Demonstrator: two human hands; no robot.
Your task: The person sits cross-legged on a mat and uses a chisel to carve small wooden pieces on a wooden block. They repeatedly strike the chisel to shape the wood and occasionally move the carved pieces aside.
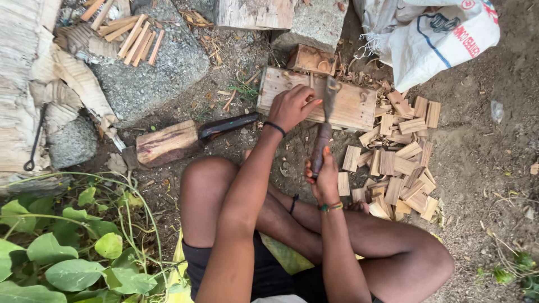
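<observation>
at far left, split sticks (135,36) lie on a grey stone slab (151,67), well apart from the work. nearer you, a wooden mallet (168,143) with a dark handle rests on the ground, untouched, just left of the chopping block (353,106).

your left hand (292,106) rests on the block, its grip closed around a small piece of wood that is mostly hidden under the fingers; its shape cannot be told. your right hand (323,179) has its grip clamped on the dark handle of the blade (329,92), which stands upright with its edge down at the block, just beside the left fingertips.

judged step: the piece is being positioned for splitting. the next move calls for a steady vertical blade and the left fingers kept off the edge line.

to the right, a pile of cut wood tiles (401,163) lies on the ground, below a white sack (432,39).
</observation>
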